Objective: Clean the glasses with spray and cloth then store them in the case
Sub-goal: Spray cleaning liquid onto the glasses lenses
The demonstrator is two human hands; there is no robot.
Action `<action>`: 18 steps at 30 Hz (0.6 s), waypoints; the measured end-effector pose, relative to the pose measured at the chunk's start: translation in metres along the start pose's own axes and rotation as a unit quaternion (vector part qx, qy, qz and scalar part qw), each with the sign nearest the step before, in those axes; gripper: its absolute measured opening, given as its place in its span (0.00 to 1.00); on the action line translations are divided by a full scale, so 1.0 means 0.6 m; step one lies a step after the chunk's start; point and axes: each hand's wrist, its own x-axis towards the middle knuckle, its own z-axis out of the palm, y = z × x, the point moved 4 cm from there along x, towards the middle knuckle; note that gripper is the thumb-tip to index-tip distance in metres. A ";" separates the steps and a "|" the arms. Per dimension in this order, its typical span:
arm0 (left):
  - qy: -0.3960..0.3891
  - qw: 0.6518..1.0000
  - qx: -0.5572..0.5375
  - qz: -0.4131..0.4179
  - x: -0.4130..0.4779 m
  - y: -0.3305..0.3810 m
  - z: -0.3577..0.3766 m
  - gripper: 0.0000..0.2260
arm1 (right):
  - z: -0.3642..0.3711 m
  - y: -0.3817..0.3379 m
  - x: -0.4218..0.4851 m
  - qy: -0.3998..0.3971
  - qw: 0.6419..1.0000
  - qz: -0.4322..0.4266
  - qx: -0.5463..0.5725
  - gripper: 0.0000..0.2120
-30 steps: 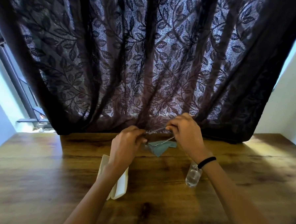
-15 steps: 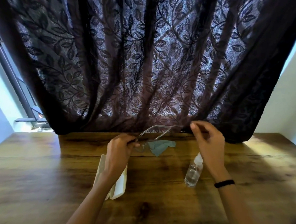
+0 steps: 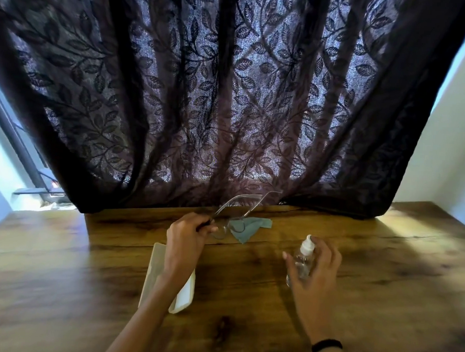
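Glasses point(image 3: 221, 227) sit pinched in the left hand point(image 3: 189, 236) over the desk point(image 3: 383, 264), their arms pointing away at the curtain point(image 3: 230, 95). The right hand point(image 3: 315, 271) curls around the upright spray bottle point(image 3: 304, 256); blur hides whether its grip holds it.

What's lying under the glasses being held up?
A blue-grey cloth on the table, partly seen through the glasses. The left hand hides the frame's near end.
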 end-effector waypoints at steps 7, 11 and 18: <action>0.006 1.000 -0.019 -0.008 -0.004 -0.005 -0.004 0.03 | 0.013 0.007 -0.002 -0.018 0.997 -0.006 -0.081 0.27; 0.007 1.000 -0.026 -0.009 -0.005 -0.003 -0.006 0.03 | 0.014 0.012 0.001 -0.031 0.994 -0.016 -0.099 0.28; 0.011 0.999 -0.029 -0.015 -0.004 -0.003 -0.007 0.04 | 0.014 0.024 0.001 -0.034 0.998 0.036 -0.038 0.31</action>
